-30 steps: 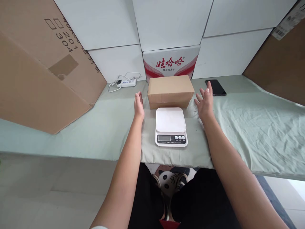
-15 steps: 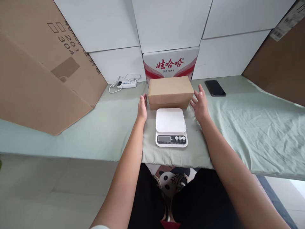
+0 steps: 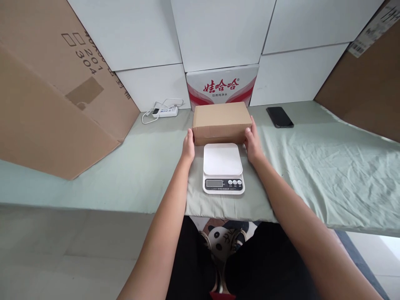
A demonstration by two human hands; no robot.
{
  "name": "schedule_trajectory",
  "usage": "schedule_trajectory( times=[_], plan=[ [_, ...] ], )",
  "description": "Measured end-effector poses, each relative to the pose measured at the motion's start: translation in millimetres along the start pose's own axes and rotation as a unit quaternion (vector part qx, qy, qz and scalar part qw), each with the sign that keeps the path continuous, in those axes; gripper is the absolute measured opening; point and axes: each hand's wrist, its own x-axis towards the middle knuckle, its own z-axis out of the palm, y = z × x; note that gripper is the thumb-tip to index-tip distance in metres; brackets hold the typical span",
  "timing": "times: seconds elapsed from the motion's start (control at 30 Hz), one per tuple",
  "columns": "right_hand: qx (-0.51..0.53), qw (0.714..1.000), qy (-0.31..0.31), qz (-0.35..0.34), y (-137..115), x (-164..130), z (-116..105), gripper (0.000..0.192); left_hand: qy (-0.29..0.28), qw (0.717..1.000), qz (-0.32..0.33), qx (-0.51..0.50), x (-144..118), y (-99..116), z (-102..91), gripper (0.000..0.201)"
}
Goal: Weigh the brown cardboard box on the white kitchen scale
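A small brown cardboard box (image 3: 221, 121) rests on the green cloth-covered table (image 3: 312, 162), just behind a white digital scale (image 3: 223, 168) whose platform is bare. My left hand (image 3: 188, 146) presses against the box's left end and my right hand (image 3: 252, 141) against its right end, so both hands clasp the box from the sides. The box still sits on the cloth.
Behind the box stands a white carton with red lettering (image 3: 222, 86). A white power strip with cable (image 3: 164, 111) lies at the back left, a black phone (image 3: 279, 116) at the back right. Large cardboard sheets lean at the left (image 3: 53, 96) and right (image 3: 368, 83).
Both hands have closed in from either side of the box until they touch its ends; a second ago they were spread apart with open fingers.
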Motion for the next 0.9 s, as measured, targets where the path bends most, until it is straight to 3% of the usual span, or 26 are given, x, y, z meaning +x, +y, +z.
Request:
schedule_trajectory(
  times=[0.1,0.2,0.53,0.73,0.9],
  plan=[
    [0.005,0.998,0.022,0.054,-8,-4,7,0.104,0.007,1.0,-0.002,0.007,-1,-3,0.9,0.091],
    [0.012,0.998,0.015,0.055,-18,-6,11,0.108,0.008,1.0,0.01,0.005,-1,-5,2.3,0.092],
    [0.001,0.999,0.034,-0.034,-55,-14,21,0.122,0.02,0.991,0.117,0.069,-15,21,6.7,0.096],
    [-0.035,0.994,0.035,-0.099,-75,-28,20,0.11,0.034,0.988,0.149,0.022,-32,36,7.1,0.096],
    [-0.062,0.99,0.032,-0.121,-90,-63,7,0.097,0.015,0.986,0.163,0.013,-72,47,-2.2,0.089]
  ],
)
